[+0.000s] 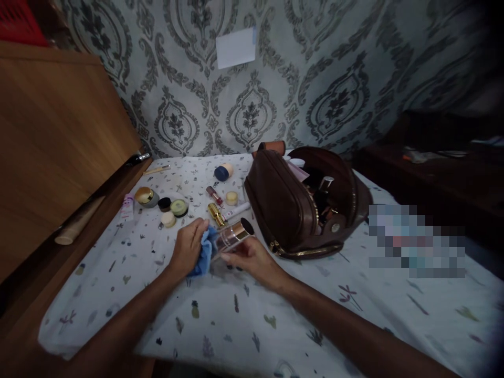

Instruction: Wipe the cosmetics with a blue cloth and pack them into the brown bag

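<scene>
In my right hand (252, 258) is a clear cosmetic bottle (232, 236) with a shiny rose-gold and black end, tilted up to the right. My left hand (189, 245) is closed on a blue cloth (205, 254), which presses against the bottle's lower left end. Just beyond lie a gold tube (216, 214), a white pen-like tube (236, 211), a dark red lip gloss (214, 195) and a small cream jar (232, 198). Right of my hands sits a brown makeup bag (283, 202), unzipped, with several items inside.
Several small jars, among them a gold-lidded jar (145, 196) and a green-topped jar (178, 208), stand at the left. A blue-and-beige jar (223, 172) lies farther back. A wooden cabinet (59, 131) borders the left side, a patterned wall (252, 115) the back.
</scene>
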Demonstrator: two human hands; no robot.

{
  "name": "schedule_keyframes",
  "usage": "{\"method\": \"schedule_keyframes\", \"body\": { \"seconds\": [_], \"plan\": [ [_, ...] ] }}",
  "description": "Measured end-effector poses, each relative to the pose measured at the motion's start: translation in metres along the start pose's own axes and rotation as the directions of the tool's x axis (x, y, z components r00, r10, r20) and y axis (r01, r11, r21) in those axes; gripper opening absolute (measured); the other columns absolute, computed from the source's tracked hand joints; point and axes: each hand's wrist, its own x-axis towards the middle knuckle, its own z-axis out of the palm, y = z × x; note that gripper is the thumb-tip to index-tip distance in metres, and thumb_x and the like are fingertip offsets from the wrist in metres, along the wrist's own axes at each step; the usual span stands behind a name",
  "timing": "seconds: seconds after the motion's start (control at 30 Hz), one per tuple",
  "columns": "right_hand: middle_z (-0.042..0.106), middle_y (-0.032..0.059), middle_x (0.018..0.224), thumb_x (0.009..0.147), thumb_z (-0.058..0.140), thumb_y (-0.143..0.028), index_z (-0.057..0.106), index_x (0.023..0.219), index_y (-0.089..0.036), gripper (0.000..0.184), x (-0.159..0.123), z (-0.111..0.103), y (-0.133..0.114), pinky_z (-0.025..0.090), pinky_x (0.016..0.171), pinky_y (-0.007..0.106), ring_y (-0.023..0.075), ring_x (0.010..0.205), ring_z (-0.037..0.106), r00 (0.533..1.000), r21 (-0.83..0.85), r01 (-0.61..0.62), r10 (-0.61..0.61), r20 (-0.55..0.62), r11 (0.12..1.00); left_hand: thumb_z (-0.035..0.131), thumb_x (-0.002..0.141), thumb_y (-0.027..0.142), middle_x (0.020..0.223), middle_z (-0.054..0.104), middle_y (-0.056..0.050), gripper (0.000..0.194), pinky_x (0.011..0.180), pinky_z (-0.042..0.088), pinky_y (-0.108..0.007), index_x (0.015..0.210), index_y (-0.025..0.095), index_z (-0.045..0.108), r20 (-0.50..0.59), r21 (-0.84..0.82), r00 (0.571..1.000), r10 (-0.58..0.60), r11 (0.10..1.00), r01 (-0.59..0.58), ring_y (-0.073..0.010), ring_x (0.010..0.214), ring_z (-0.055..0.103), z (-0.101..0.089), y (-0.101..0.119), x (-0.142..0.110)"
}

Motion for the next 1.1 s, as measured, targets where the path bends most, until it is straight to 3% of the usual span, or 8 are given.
{"method": "schedule_keyframes", "body": {
  "seconds": [0.2, 0.3, 0.37, 0.47, 0.63, 0.8, 0.9, 1.1],
  "plan": [
    [0.069, 0.0034, 0.108, 0.076, 0.077, -0.049, 0.065, 0.108, -0.021, 0.043, -0.003, 0.005, -0.010, 0.044, 0.103, 0.035, 0.0206, 0.108, 0.062, 0.994, 0.120, 0.093, -0.086, -0.063, 0.988, 0.039, 0.096, 0.046, 0.059, 0.044, 0.005, 0.038, 0.060, 0.035, -0.026, 0.067, 0.022, 0.040, 0.111, 0.032, 0.993, 0.043, 0.998, -0.047, -0.0132, 0.058, 0.044, 0.009, 0.005, -0.007],
    [0.070, 0.0026, 0.095, 0.076, 0.076, -0.050, 0.063, 0.102, -0.021, 0.041, -0.003, 0.004, -0.014, 0.052, 0.086, 0.032, 0.0184, 0.090, 0.067, 0.994, 0.236, 0.014, 0.012, -0.110, 0.972, 0.040, 0.098, 0.047, 0.065, 0.050, 0.004, 0.033, 0.063, 0.039, -0.027, 0.079, 0.021, 0.050, 0.058, 0.008, 0.997, 0.046, 0.999, -0.046, -0.0139, 0.063, 0.050, 0.003, 0.003, -0.005],
    [0.071, 0.0025, 0.080, 0.077, 0.071, -0.056, 0.059, 0.098, -0.020, 0.043, -0.004, 0.003, -0.016, 0.055, 0.064, 0.029, 0.0168, 0.067, 0.067, 0.988, 0.324, -0.150, 0.153, 0.017, 0.934, 0.039, 0.099, 0.048, 0.074, 0.057, 0.003, 0.032, 0.068, 0.043, -0.027, 0.096, 0.021, 0.057, -0.015, -0.071, 0.999, 0.047, 0.996, -0.048, -0.0151, 0.069, 0.054, -0.001, 0.001, -0.003],
    [0.066, 0.0009, 0.060, 0.079, 0.063, -0.062, 0.056, 0.087, -0.018, 0.045, -0.004, 0.002, -0.016, 0.045, 0.040, 0.023, 0.0125, 0.041, 0.056, 0.921, 0.315, -0.379, 0.322, 0.218, 0.870, 0.035, 0.099, 0.053, 0.094, 0.064, -0.003, 0.042, 0.080, 0.046, -0.030, 0.115, 0.021, 0.058, -0.129, -0.181, 0.987, 0.100, 0.976, -0.122, -0.0181, 0.085, 0.059, -0.004, -0.001, 0.000],
    [0.064, -0.0011, 0.054, 0.080, 0.065, -0.059, 0.054, 0.086, -0.018, 0.043, -0.004, 0.000, -0.016, 0.038, 0.033, 0.017, 0.0089, 0.035, 0.049, 0.883, 0.289, -0.460, 0.396, 0.254, 0.840, 0.034, 0.097, 0.059, 0.104, 0.066, -0.007, 0.050, 0.089, 0.046, -0.033, 0.116, 0.021, 0.060, -0.096, -0.230, 0.978, 0.187, 0.951, -0.204, -0.0210, 0.097, 0.060, -0.006, -0.005, 0.000],
    [0.064, -0.0007, 0.054, 0.080, 0.063, -0.062, 0.057, 0.087, -0.016, 0.047, -0.005, -0.005, -0.016, 0.037, 0.032, 0.017, 0.0085, 0.034, 0.049, 0.857, 0.220, -0.485, 0.409, 0.313, 0.847, 0.033, 0.100, 0.052, 0.085, 0.061, -0.005, 0.045, 0.076, 0.044, -0.030, 0.091, 0.019, 0.062, 0.068, -0.101, 0.968, 0.240, 0.967, -0.233, -0.0190, 0.080, 0.057, -0.012, -0.006, -0.001],
    [0.062, -0.0021, 0.055, 0.079, 0.063, -0.065, 0.057, 0.089, -0.017, 0.049, -0.006, -0.003, -0.017, 0.036, 0.033, 0.018, 0.0087, 0.035, 0.048, 0.855, 0.146, -0.476, 0.416, 0.310, 0.867, 0.033, 0.101, 0.048, 0.078, 0.057, -0.003, 0.042, 0.071, 0.042, -0.029, 0.083, 0.019, 0.058, 0.092, -0.071, 0.961, 0.260, 0.965, -0.254, -0.0168, 0.071, 0.052, -0.015, -0.002, -0.002],
    [0.053, -0.0053, 0.063, 0.071, 0.074, -0.062, 0.055, 0.083, -0.019, 0.049, -0.011, 0.007, -0.026, 0.035, 0.048, 0.020, 0.0089, 0.054, 0.047, 0.945, -0.170, -0.247, 0.276, 0.175, 0.954, 0.030, 0.100, 0.051, 0.064, 0.048, 0.001, 0.048, 0.064, 0.039, -0.028, 0.072, 0.020, 0.054, 0.079, -0.028, 0.981, 0.175, 0.984, -0.173, -0.0151, 0.061, 0.047, -0.017, 0.004, -0.004]
  ]
}}
